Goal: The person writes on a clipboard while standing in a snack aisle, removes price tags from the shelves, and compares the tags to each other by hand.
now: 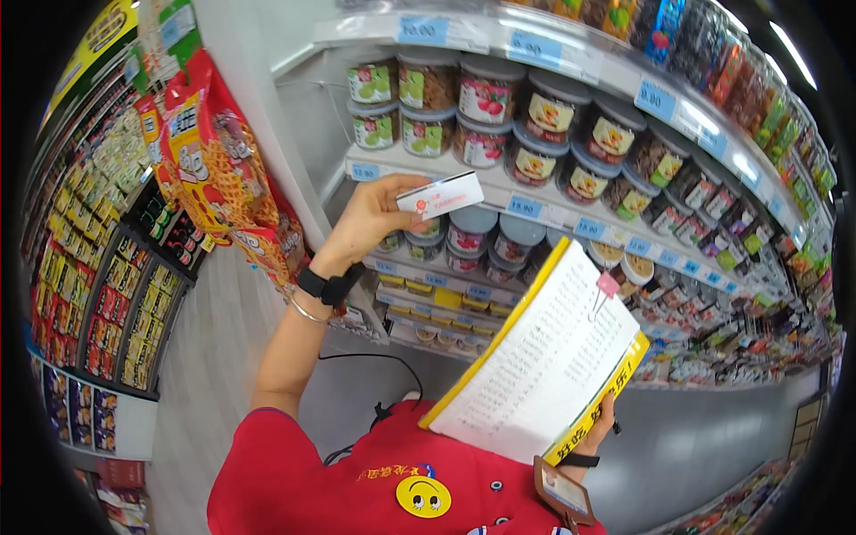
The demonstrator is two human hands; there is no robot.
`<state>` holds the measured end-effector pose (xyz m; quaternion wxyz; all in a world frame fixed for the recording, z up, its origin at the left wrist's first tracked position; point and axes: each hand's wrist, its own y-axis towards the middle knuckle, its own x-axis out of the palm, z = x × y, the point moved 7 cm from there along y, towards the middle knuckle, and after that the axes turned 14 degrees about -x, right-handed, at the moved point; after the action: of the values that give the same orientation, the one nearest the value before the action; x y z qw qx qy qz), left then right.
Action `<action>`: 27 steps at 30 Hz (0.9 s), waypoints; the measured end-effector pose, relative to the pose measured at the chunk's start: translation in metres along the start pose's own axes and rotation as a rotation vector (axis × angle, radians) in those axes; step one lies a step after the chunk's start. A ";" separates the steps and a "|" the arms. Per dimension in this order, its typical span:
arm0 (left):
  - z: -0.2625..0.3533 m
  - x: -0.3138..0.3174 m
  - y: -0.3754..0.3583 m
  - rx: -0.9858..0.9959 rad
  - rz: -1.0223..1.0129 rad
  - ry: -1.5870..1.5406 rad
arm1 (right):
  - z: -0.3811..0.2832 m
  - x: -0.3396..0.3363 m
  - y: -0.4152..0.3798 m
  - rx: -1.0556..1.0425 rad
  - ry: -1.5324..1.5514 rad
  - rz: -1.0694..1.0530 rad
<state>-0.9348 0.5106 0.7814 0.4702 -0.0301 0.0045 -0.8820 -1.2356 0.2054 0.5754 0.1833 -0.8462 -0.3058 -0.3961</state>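
In front of the shelf, my left hand [385, 214] pinches a white card [441, 195] with red print and a dark strip along its upper edge. Jars with printed labels [484, 96] stand just behind the card. My right hand [599, 430] grips the lower right edge of a yellow-edged board [624, 370]; most of its fingers are behind the board. A sheet of paper [535, 357] with handwritten lines lies on it, held by a pink binder clip [607, 284]. The dark tip of something like a pen [616, 429] shows by the right hand.
Curved shelves [571, 214] with blue price tags run across the front and right. Red and yellow snack bags [214, 160] hang at the left near a white panel. A product rack [107, 294] stands farther left. A badge holder [563, 493] hangs against my red shirt.
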 end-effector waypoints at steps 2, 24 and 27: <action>-0.051 0.010 -0.001 -0.081 -0.014 -0.054 | -0.002 0.002 -0.001 -0.024 -0.053 -0.037; -0.219 0.090 -0.094 -0.676 -0.147 -0.660 | 0.003 0.019 0.003 0.045 -0.289 0.008; -0.217 0.096 -0.101 -0.630 -0.204 -0.439 | 0.002 0.016 0.006 0.049 -0.275 -0.002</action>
<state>-1.0845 0.4832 0.5732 0.3377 -0.3610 0.1714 -0.8522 -1.2227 0.2080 0.5860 0.1601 -0.8874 -0.3384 -0.2690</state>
